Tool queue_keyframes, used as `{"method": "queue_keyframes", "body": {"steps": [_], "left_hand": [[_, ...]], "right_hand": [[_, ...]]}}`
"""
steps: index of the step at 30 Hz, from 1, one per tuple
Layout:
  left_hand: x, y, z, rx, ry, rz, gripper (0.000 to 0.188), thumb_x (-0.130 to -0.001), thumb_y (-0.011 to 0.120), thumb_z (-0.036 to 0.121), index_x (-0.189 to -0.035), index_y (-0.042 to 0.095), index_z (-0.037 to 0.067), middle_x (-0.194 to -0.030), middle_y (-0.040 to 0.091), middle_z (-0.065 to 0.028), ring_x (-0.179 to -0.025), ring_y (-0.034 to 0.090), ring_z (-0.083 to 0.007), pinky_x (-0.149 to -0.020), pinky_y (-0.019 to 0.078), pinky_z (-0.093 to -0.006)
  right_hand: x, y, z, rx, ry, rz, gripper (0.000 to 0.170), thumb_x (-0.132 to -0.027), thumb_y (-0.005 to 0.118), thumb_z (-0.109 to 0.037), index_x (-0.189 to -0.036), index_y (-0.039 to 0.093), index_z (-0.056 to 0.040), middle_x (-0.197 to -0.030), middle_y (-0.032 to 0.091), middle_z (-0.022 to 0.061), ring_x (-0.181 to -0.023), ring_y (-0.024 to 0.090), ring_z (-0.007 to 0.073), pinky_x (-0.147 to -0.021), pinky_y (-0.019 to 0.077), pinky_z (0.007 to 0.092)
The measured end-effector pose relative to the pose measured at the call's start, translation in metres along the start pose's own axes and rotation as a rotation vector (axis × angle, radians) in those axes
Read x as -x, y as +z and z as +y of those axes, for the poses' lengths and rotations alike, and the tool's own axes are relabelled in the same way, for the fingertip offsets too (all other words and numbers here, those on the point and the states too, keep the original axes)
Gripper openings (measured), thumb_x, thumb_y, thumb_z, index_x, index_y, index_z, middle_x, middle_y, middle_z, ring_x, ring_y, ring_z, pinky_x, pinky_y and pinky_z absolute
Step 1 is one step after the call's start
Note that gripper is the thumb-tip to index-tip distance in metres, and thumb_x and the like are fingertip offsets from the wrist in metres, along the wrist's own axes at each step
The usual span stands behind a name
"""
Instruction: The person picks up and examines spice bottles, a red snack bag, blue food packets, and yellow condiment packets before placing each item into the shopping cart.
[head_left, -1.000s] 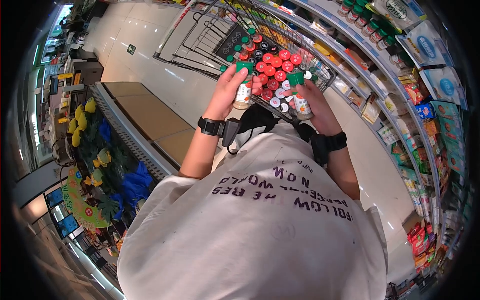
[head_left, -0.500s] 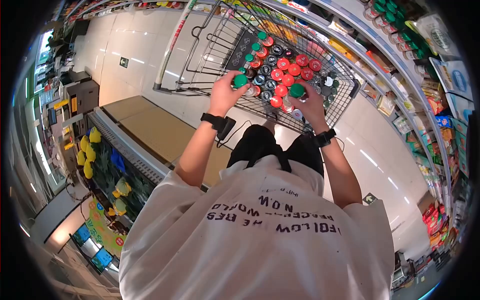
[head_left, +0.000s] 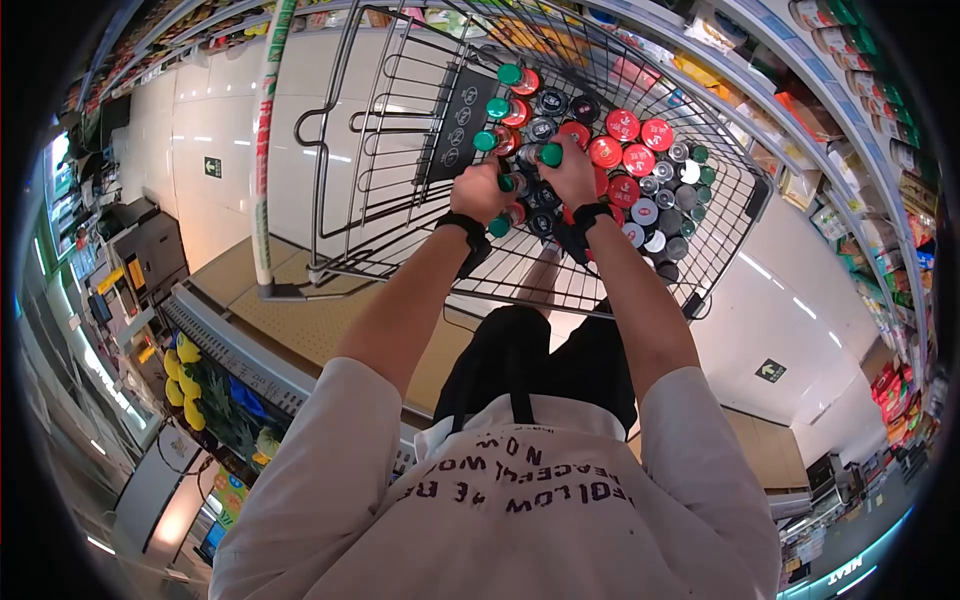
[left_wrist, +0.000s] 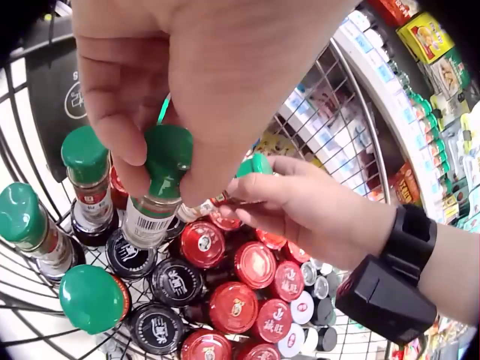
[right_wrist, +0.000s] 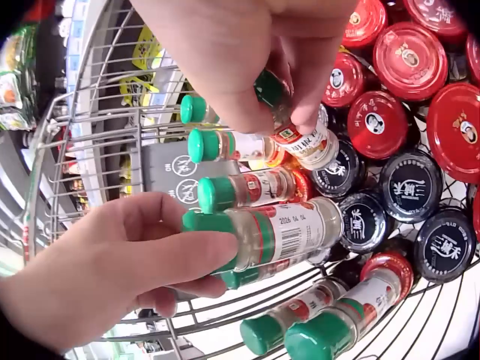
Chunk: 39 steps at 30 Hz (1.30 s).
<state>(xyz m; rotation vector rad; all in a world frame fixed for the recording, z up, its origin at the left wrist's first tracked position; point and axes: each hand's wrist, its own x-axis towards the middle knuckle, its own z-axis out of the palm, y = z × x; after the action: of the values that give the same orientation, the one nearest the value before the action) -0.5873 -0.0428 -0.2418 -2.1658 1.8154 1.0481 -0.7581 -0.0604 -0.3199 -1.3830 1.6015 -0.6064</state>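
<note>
Both hands are inside a wire shopping cart (head_left: pixel 340 277). My left hand (head_left: pixel 480 193) pinches a green-capped spice bottle (right_wrist: pixel 289 229) by its cap, tilted beside other green-capped bottles (left_wrist: pixel 86 176). My right hand (head_left: pixel 572 178) grips a second green-capped spice bottle (right_wrist: pixel 309 148) near its cap, its clear base over the black-lidded jars (right_wrist: pixel 411 182). Red-lidded jars (head_left: pixel 622 125) stand packed to the right of the hands, with small white and dark lids (head_left: pixel 645 211) beyond them. In the left wrist view, the right hand partly hides its own bottle.
Stocked store shelves (head_left: pixel 800 85) run along the cart's far and right sides. A low tan display ledge (head_left: pixel 290 310) lies near the cart's left front, with yellow flowers (head_left: pixel 186 385) beyond it. The cart's handle bar (head_left: pixel 266 150) stands at the left.
Both hands have moved from in front of the body down into the cart, carrying the two bottles. The right hand has shifted left, closer to the left hand. The cart appears nearer.
</note>
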Motion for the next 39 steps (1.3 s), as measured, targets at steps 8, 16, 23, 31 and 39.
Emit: {"method": "queue_keyframes", "body": {"steps": [8,16,23,31,39], "left_hand": [[-0.018,0.04,-0.027,0.095,0.086,-0.005,0.041,-0.064,0.079,0.024,-0.095,0.061,0.002,-0.089,0.068,-0.0183,-0.087,0.066,-0.0352,-0.077,0.0535,-0.0425],[-0.015,0.036,-0.023,0.084,0.034,-0.053,0.046,-0.063,0.081,0.024,-0.096,0.059,0.002,-0.094,0.067,-0.0178,-0.09,0.065,-0.0351,-0.078,0.053,-0.0425],[-0.009,0.036,-0.017,0.077,-0.007,-0.08,0.045,-0.065,0.081,0.027,-0.096,0.057,0.004,-0.093,0.067,-0.0178,-0.09,0.066,-0.0343,-0.077,0.0533,-0.0431],[-0.007,0.035,-0.011,0.016,-0.015,-0.095,0.048,-0.064,0.079,0.025,-0.101,0.054,0.006,-0.093,0.067,-0.0162,-0.091,0.066,-0.0341,-0.078,0.0536,-0.0435],[-0.001,0.028,-0.01,0.05,-0.03,-0.101,0.053,-0.068,0.073,0.03,-0.11,0.054,0.005,-0.1,0.067,-0.02,-0.095,0.065,-0.0364,-0.083,0.0522,-0.0437]], "right_hand": [[-0.005,0.016,-0.011,0.254,-0.174,-0.232,0.051,-0.071,0.073,-0.01,-0.115,0.047,-0.0118,-0.109,0.06,0.0132,-0.093,0.062,0.0372,-0.074,0.0517,0.0456],[-0.004,0.017,-0.021,0.327,-0.191,-0.28,0.051,-0.072,0.072,-0.01,-0.117,0.048,-0.0117,-0.114,0.059,0.0124,-0.094,0.062,0.0367,-0.074,0.0519,0.0464],[0.007,0.014,-0.021,0.347,-0.167,-0.285,0.05,-0.073,0.071,-0.01,-0.117,0.048,-0.0138,-0.113,0.058,0.0119,-0.094,0.061,0.0363,-0.075,0.0521,0.0453],[0.01,0.011,-0.012,0.282,-0.174,-0.238,0.057,-0.075,0.071,-0.015,-0.127,0.048,-0.0163,-0.119,0.057,0.0118,-0.101,0.06,0.0346,-0.079,0.052,0.0434],[0.032,-0.023,0.003,0.256,-0.12,-0.086,0.051,-0.078,0.067,-0.016,-0.126,0.049,-0.013,-0.117,0.058,0.0149,-0.104,0.058,0.0357,-0.084,0.0505,0.0438]]}}
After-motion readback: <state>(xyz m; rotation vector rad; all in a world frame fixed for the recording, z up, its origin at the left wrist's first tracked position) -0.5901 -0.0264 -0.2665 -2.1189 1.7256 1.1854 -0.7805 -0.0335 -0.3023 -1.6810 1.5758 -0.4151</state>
